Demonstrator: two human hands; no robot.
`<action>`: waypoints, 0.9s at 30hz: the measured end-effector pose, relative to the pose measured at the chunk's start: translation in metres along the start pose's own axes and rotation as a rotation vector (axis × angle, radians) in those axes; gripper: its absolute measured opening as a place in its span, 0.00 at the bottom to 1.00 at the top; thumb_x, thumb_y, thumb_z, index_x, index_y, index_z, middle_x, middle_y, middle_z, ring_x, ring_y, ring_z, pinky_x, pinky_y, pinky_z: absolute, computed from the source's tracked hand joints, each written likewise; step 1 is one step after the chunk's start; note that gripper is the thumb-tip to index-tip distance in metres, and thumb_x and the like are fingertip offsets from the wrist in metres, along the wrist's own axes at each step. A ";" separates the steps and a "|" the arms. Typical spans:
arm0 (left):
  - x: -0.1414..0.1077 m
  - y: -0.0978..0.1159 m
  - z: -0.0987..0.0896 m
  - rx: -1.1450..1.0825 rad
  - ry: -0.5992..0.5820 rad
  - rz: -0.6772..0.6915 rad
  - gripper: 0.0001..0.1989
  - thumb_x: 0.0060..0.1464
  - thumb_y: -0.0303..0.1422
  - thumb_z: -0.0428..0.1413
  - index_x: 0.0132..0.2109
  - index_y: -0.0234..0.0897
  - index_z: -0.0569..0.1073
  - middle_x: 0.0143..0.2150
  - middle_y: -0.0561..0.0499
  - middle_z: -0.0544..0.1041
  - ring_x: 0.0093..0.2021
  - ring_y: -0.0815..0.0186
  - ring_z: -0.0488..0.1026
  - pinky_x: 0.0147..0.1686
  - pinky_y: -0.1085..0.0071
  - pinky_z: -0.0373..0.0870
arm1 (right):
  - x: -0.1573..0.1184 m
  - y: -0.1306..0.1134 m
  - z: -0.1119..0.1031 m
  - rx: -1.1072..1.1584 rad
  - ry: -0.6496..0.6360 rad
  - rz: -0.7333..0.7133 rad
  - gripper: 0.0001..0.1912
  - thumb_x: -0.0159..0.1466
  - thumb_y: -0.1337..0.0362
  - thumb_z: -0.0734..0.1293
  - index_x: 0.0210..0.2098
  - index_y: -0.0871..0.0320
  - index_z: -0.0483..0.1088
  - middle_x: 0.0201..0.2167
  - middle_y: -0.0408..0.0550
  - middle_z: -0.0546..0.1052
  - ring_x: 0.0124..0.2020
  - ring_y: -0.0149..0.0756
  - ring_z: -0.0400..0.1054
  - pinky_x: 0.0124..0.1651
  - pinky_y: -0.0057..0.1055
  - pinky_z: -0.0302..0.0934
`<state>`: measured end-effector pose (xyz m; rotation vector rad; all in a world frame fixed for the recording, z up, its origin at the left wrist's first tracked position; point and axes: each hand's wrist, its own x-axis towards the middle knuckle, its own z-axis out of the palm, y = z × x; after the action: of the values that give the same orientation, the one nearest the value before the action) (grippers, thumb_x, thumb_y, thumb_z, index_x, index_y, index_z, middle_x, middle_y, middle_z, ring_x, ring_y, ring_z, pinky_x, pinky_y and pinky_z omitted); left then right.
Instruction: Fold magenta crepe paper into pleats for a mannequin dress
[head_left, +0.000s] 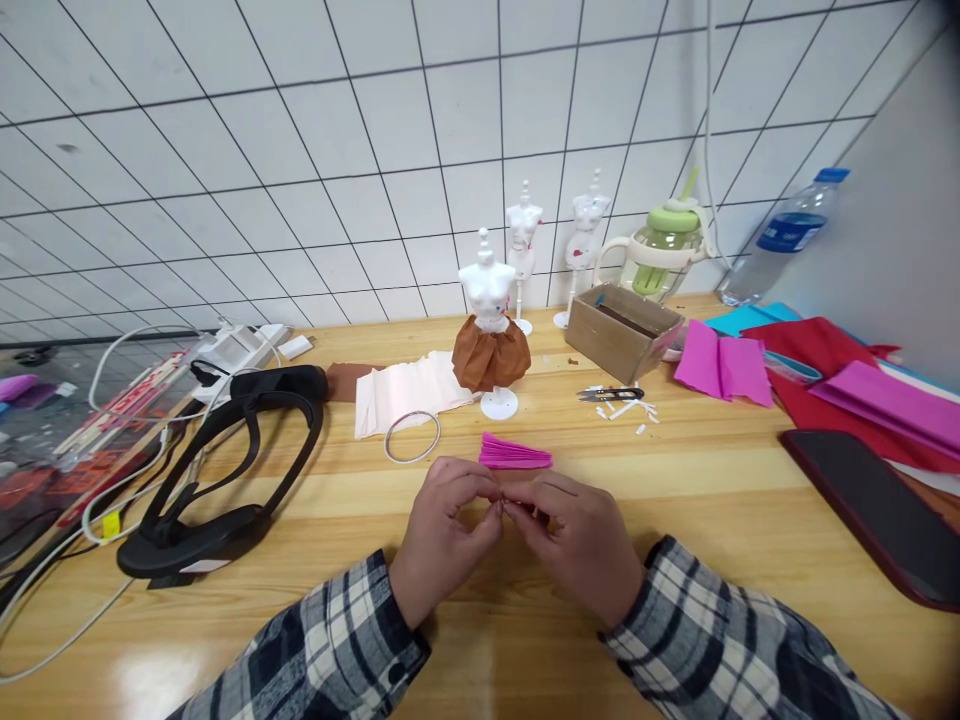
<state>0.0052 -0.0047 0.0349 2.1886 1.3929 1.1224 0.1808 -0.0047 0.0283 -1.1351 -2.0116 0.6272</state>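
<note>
My left hand (448, 525) and my right hand (574, 530) meet at the fingertips over the table, each in a pinch. Whatever lies between the fingertips is too small to make out. Just beyond them rests a pleated magenta paper piece (514, 452). Behind it stands a white mini mannequin (486, 285) wearing a puffy brown skirt (491, 355). To the left are a thin metal ring (389, 437) and a pale pink crinkled sheet (409, 390).
Two bare mannequins (523, 240) stand behind, near a cardboard box (619, 335). Black thread snips (611, 395) lie among white scraps. A black headset (202, 535) and cables are left; a phone (877, 510), coloured papers (724, 365) and a bottle (784, 240) are right.
</note>
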 end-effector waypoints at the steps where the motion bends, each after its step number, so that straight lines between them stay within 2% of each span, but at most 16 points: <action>1: 0.000 0.000 0.000 0.003 0.000 0.008 0.05 0.50 0.24 0.58 0.32 0.39 0.74 0.35 0.51 0.77 0.38 0.63 0.71 0.40 0.65 0.67 | 0.000 0.000 0.000 0.011 0.005 0.008 0.09 0.65 0.65 0.65 0.42 0.52 0.76 0.35 0.44 0.80 0.34 0.34 0.73 0.40 0.31 0.66; 6: 0.000 0.002 -0.001 0.003 0.004 -0.007 0.04 0.51 0.25 0.58 0.31 0.38 0.73 0.34 0.51 0.77 0.38 0.64 0.70 0.40 0.65 0.67 | 0.001 0.001 -0.002 0.041 0.001 0.061 0.10 0.65 0.64 0.64 0.41 0.52 0.77 0.35 0.44 0.80 0.34 0.34 0.73 0.40 0.31 0.66; 13: -0.001 0.003 -0.004 0.034 -0.007 0.016 0.05 0.51 0.25 0.57 0.30 0.38 0.70 0.34 0.51 0.76 0.38 0.64 0.70 0.40 0.65 0.65 | 0.005 0.002 -0.009 0.109 -0.129 0.074 0.10 0.63 0.63 0.66 0.42 0.53 0.77 0.33 0.43 0.79 0.32 0.32 0.72 0.38 0.29 0.64; 21: 0.000 0.004 -0.006 0.017 -0.037 0.104 0.06 0.52 0.23 0.57 0.32 0.39 0.72 0.33 0.52 0.75 0.37 0.66 0.68 0.39 0.66 0.64 | 0.004 0.004 -0.006 0.161 -0.105 0.116 0.07 0.62 0.65 0.66 0.37 0.54 0.77 0.32 0.43 0.80 0.34 0.33 0.72 0.40 0.30 0.64; 27: 0.000 0.004 -0.007 -0.009 -0.037 0.095 0.05 0.51 0.23 0.57 0.32 0.39 0.72 0.33 0.52 0.76 0.37 0.65 0.69 0.39 0.67 0.64 | 0.004 0.006 -0.005 0.174 -0.080 0.134 0.07 0.61 0.67 0.66 0.36 0.54 0.78 0.29 0.43 0.79 0.30 0.32 0.71 0.34 0.29 0.63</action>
<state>0.0026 -0.0080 0.0419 2.2787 1.2791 1.1119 0.1861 0.0022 0.0290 -1.1621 -1.9155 0.9107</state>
